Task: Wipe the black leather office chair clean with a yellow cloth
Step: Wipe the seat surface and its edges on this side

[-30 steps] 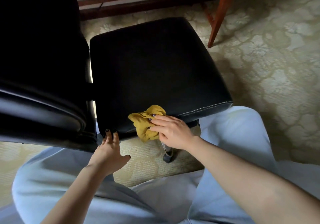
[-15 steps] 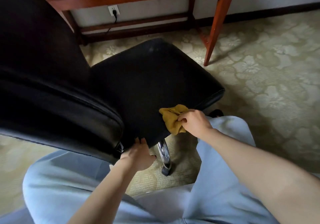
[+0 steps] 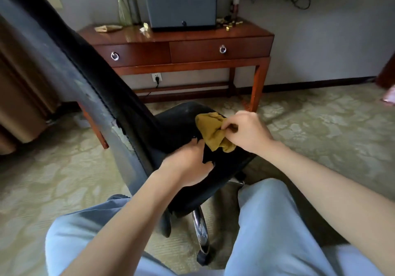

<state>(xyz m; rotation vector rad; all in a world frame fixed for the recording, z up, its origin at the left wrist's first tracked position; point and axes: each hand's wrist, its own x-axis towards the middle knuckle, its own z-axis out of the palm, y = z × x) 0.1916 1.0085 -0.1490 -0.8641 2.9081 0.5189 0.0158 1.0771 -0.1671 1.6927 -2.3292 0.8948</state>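
Yellow cloth bunched on the black chair seat, a hand on each side of it.

The person's right hand point(image 3: 248, 131) has its fingers curled shut around the crumpled yellow cloth point(image 3: 213, 131), pinching it against the near right part of the black leather office chair point(image 3: 177, 126) seat. The left hand point(image 3: 188, 165) lies just beside the cloth, fingers bent over the seat's near edge and gripping it, thumb tucked along the side. The chair's backrest rises at a slant on the left, its worn edge scuffed pale. A chrome leg point(image 3: 199, 228) shows below the seat between the person's light blue trouser knees. Behind stands a reddish wooden console table point(image 3: 192, 49) with two ring-pull drawers, on patterned carpet point(image 3: 320, 126).
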